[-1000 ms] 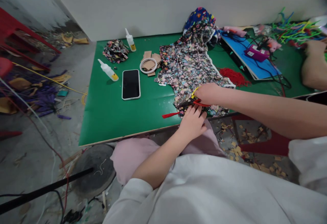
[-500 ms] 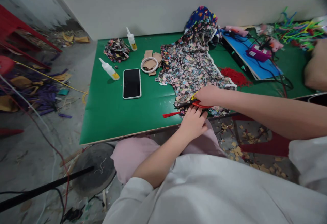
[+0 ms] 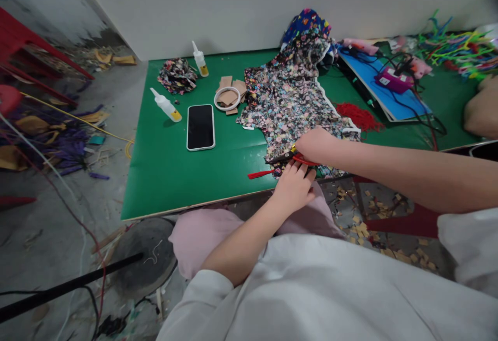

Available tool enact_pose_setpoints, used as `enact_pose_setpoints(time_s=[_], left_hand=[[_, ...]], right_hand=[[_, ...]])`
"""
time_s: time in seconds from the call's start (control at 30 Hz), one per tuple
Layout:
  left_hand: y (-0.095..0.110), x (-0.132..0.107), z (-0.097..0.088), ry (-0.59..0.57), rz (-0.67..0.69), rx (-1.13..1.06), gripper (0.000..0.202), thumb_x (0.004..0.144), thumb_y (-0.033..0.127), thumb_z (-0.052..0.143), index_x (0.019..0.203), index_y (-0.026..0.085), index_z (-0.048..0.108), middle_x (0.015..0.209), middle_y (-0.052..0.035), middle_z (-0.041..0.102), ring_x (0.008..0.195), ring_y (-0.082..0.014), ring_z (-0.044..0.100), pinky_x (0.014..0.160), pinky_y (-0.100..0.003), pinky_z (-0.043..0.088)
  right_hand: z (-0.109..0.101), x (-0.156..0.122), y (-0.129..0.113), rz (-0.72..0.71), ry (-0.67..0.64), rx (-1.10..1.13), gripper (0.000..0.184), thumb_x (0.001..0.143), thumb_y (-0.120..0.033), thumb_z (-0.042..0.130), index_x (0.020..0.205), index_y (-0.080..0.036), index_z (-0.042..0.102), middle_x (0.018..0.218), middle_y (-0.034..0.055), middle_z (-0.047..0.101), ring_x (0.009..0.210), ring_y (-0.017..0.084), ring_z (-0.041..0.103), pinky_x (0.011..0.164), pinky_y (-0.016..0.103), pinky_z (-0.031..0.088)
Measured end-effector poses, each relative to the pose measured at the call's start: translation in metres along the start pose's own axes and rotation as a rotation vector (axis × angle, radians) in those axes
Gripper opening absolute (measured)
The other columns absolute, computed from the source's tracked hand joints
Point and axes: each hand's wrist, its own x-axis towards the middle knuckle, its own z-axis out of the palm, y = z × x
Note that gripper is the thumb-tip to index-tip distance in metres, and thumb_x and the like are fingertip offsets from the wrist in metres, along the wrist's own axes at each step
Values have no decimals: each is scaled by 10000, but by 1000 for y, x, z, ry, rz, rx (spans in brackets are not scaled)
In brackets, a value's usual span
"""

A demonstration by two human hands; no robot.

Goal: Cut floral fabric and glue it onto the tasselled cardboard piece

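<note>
A floral patterned fabric lies spread on the green table. My right hand is closed round red and yellow handled scissors, whose blades sit at the fabric's near edge. My left hand rests at the table's front edge with its fingers pressing on the fabric just below the scissors. A red strip pokes out to the left of the fabric by the blades.
A phone, two glue bottles, a white ring on cardboard pieces, a fabric bundle, red threads, a blue board with cables and pipe cleaners lie on the table. Scraps litter the floor.
My right hand with the scissors has shifted very slightly along the fabric edge. My left hand stays pressed on the fabric.
</note>
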Motion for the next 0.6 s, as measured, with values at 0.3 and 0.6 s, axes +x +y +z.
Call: enact_pose_setpoints(time_s=[0.3,0.6], left_hand=[[0,0,0,-2,-5,12,395,758,330,534,1106,142,536,1190,-133,495,1188,-288,390,1090,-443,208],[0,0,1,10,-3,12,391,755,331,538,1090,130,547,1200,-142,482,1201,-291,383,1090,-419,201]], right_hand=[[-4,-5,0,-28,23,-13,259,824,-210,459,920,-105,675,925,188,672,913,264,629,773,371,451],[-13,-11,-1,0,-6,-32,292,840,-210,439,1001,-73,640,1016,224,639,960,295,612,777,415,459]])
